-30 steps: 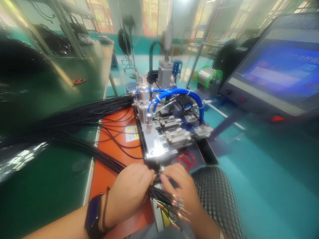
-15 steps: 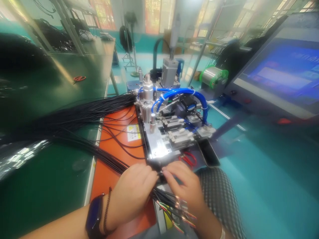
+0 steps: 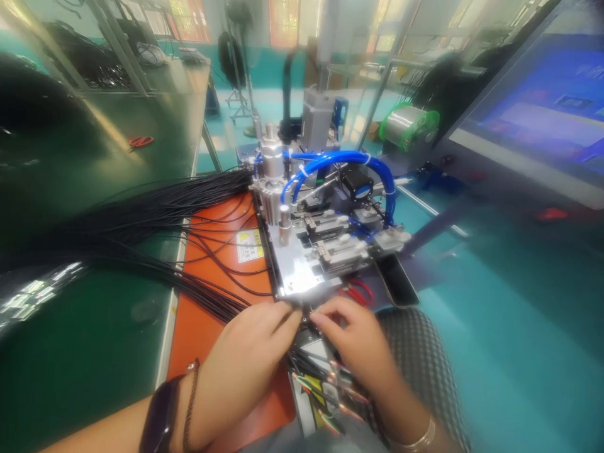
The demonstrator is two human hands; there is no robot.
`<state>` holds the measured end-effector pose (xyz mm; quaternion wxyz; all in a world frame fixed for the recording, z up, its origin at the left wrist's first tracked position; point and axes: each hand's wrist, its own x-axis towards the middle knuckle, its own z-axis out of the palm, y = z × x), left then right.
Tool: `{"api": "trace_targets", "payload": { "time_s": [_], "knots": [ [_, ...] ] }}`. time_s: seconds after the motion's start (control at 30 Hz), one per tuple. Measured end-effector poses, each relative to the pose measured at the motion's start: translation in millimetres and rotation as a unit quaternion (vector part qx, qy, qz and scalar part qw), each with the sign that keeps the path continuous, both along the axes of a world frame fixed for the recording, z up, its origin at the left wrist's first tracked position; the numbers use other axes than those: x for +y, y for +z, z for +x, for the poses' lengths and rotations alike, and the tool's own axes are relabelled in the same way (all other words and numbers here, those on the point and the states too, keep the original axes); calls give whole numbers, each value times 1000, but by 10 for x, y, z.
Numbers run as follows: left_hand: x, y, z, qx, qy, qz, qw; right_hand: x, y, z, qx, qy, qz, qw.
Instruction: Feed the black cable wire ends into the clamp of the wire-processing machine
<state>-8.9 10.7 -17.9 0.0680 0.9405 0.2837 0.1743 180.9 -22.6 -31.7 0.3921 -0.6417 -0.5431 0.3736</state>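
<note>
My left hand [image 3: 262,336], closed with the fingertips pressed together, is at the near edge of a metal machine [image 3: 299,277]. What it pinches is hidden behind the fingers. Facing it, my right hand [image 3: 353,333] is closed in a pinch, thumb and forefinger meeting on something too small to name. A narrow gap parts the two hands, over a dark fixture with small screws [image 3: 309,338]. Below them, cables with stripped, coloured wire ends [image 3: 325,390] stick out toward me. A bundle of black cables [image 3: 207,292] runs in from the left to my left hand.
An orange tabletop [image 3: 189,340] lies under the cables. Beyond my right hand are red-handled pliers [image 3: 358,292] and a black phone [image 3: 399,283]. Blue hoses [image 3: 349,157] arch over the machine. A green-flanged wire spool [image 3: 409,126] and a screen [image 3: 552,113] stand at the right.
My hands have drawn slightly apart at the fingertips, and the fixture between them shows more. The camera view has shifted a little.
</note>
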Motion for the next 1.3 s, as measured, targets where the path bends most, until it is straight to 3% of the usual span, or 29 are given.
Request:
{"api": "trace_targets", "payload": {
  "time_s": [0.1, 0.27, 0.83, 1.13, 1.3],
  "knots": [
    [1, -4, -8, 0, -14, 9, 1000, 12, -42, 76, 53, 22, -76, 995],
    [31, -14, 8, 19, -34, 17, 999, 21, -116, 169, 131, 73, -116, 982],
    [33, -30, 42, 51, -18, 36, 998, 57, -221, 129, 177, 37, -102, 978],
    [-56, 111, 204, 177, 41, -1, 983, 99, -246, 82, 235, 5, -122, 964],
    [-42, 41, 112, 87, -10, 45, 995, 101, -230, 107, 218, 27, -105, 970]
  ]
}}
